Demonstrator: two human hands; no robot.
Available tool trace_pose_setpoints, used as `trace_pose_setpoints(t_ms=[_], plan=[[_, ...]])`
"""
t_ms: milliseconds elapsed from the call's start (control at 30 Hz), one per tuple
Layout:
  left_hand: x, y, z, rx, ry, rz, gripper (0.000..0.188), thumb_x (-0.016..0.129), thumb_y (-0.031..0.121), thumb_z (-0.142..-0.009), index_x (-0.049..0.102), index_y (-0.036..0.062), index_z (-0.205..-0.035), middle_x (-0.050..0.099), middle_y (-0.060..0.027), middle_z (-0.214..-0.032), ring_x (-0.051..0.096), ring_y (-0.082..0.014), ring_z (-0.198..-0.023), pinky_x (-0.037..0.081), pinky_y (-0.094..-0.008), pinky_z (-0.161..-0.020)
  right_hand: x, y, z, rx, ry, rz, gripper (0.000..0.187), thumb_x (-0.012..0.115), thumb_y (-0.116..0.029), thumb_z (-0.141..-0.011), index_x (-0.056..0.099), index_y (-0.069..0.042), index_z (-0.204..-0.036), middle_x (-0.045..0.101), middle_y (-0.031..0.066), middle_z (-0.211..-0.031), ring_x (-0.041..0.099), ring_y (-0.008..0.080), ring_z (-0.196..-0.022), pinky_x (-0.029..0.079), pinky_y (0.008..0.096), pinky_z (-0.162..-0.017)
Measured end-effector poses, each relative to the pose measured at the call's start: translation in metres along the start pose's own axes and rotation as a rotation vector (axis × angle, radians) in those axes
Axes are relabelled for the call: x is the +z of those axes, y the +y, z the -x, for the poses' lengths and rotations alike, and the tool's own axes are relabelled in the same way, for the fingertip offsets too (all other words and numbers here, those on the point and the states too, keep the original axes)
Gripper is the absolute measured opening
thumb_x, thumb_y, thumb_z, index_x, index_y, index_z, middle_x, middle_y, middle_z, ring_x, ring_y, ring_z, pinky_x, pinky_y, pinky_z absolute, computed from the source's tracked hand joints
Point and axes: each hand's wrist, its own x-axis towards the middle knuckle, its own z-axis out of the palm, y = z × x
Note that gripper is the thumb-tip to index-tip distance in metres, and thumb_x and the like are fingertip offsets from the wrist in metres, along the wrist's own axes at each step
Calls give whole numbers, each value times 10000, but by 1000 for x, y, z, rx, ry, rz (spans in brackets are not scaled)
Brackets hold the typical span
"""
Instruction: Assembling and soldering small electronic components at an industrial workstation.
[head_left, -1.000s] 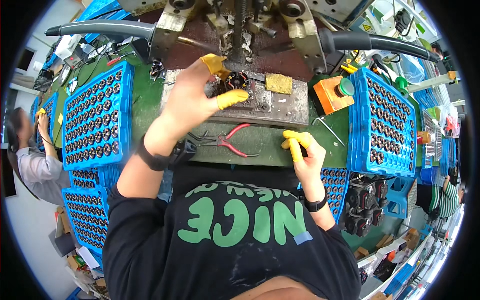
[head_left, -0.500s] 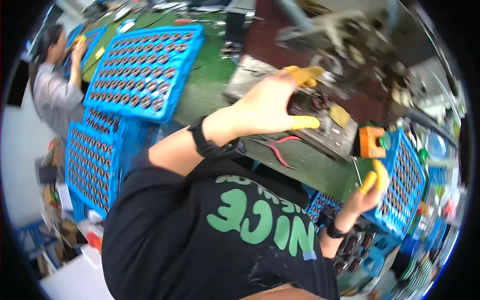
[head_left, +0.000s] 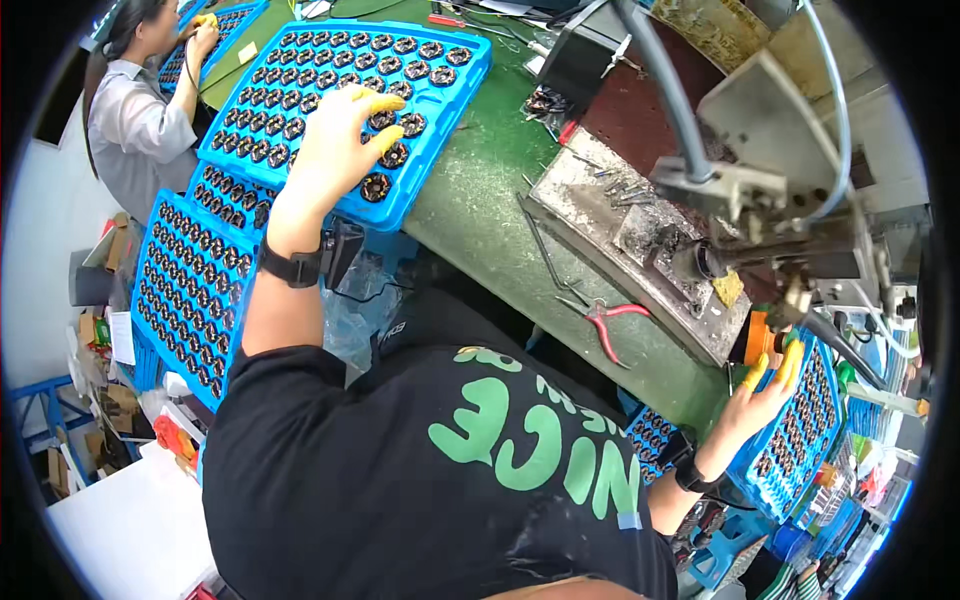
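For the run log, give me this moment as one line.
Left hand: thumb and finger at a round part in left blue tray, grip unclear | Right hand: near orange box | Red-handled pliers: on green table

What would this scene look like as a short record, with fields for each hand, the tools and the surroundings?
Left hand: at round black parts in a blue tray; grip unclear
Right hand: raised near an orange box; appears empty
Tool: red-handled pliers on the green table
Metal base: beyond the pliers, bearing a yellow sponge
Co-worker: grey-clad, at upper left
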Motion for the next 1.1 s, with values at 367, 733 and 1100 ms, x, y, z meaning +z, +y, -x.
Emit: trace_pose_setpoints(t_ms=[367,733,1100], plan=[[15,-2,-10,108,87,-36,329,753,148,-735,661,69,-1041,610,-107,-1059,550,-296,-1044,417,-379,-934,8,-64,58,86,137,-294,321,605,-69,-877,588,-15,-1193,576,169,-1230,524,322,-1171,378,412,-1018],[31,52,2,-341,-36,1097,420,612,15,-867,510,-31,-1272,599,-96,-1139,636,-157,-863,508,-250,-714,11,-73,57,81,113,-350,330,662,51,-748,670,-72,-1055,608,114,-1131,549,301,-1118,429,392,-966],[45,57,7,-241,-87,1085,433,656,19,-842,542,-8,-1258,582,-75,-1153,580,-110,-916,474,-235,-727,14,-71,62,79,130,-338,343,669,34,-749,666,-94,-1068,600,103,-1150,541,299,-1128,433,393,-963]])
